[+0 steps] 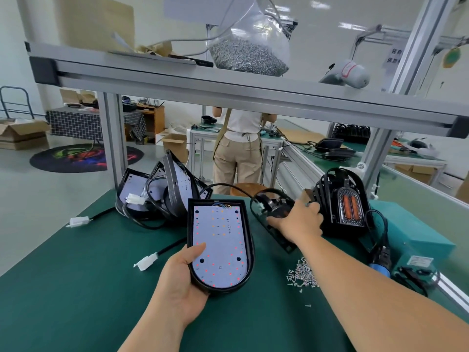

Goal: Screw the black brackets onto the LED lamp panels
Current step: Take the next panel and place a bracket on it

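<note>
LED lamp panel [218, 247] held at the middle of the green worktop [76, 288]

The worktop stands in a workshop, under an aluminium shelf [177, 80] that carries a bag of screws [250, 55]. More panels [157, 191] lean together at its far edge, and loose screws [303, 274] lie toward its right edge. The left hand [182, 280] grips the LED lamp panel by its rounded end, thumb on the board. The right hand [299, 219] is curled over a black bracket [276, 209].

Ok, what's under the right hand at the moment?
A black bracket, its slotted lower end down at the green mat. The fingers of the right hand curl round it and cover its middle, so any screw holes there are hidden.
</note>
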Demonstrator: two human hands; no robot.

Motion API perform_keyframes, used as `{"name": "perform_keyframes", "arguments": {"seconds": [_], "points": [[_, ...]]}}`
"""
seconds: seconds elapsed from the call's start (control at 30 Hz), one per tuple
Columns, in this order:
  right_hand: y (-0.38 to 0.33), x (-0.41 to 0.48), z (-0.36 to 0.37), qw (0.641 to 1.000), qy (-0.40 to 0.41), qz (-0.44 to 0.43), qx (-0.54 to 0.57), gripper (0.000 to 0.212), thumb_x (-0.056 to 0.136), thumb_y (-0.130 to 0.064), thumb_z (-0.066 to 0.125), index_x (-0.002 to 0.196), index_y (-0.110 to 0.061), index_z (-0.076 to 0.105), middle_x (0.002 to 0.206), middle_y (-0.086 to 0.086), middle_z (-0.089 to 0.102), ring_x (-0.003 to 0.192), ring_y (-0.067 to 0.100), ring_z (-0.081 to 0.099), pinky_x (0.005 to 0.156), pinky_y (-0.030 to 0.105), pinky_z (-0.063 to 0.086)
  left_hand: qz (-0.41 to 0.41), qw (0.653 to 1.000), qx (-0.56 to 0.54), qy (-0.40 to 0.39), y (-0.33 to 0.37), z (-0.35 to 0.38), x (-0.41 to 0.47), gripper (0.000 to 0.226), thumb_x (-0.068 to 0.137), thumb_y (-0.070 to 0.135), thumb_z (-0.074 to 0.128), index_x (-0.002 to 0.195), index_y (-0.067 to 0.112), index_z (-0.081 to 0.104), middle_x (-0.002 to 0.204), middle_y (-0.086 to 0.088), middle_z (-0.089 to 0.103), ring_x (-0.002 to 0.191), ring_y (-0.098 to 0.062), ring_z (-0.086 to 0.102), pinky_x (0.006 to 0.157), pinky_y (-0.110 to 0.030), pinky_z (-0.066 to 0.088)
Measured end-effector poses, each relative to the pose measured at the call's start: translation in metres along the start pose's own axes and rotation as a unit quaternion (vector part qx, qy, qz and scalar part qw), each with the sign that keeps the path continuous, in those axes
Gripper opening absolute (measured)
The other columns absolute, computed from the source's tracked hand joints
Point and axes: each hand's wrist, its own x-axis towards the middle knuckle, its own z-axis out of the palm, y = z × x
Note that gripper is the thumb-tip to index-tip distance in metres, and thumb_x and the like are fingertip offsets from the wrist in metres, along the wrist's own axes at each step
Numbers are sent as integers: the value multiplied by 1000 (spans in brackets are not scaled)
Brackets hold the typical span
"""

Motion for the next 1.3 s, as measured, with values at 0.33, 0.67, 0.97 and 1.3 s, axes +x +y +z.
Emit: {"name": "perform_keyframes", "arguments": {"seconds": [0.33,0.67,0.97,1.3], "points": [[-32,-32,-38,926,10,-180,331,62,69,-52,84,118,-26,55,111,-3,56,102,20,61,84,31,51,4,1000,20,-8,-3,3,-1,34,97,19,52,129,14,63,116,-9,74,98,-27,74,80,-43,53],[-48,-62,-85,778,-86,-589,-202,93,70,-43,79,150,-34,33,139,-5,32,137,19,17,118,41,23,0,995,63,-79,-2,5,0,69,84,66,46,127,17,69,130,-8,67,119,-24,65,100,-42,44],[-73,-88,-72,664,-131,-642,-360,94,74,-28,78,152,-36,26,159,-9,18,149,13,-6,117,63,12,26,986,133,-100,-5,11,-5,71,78,63,50,127,14,66,123,-9,71,111,-23,69,86,-34,57],[-38,-88,-65,770,-131,-617,-99,110,78,-7,66,152,-41,-8,159,-25,-10,146,-11,-10,117,9,-4,56,991,49,-111,-7,2,-1,55,76,8,67,130,9,60,123,-21,68,111,-37,67,97,-51,52]]}}
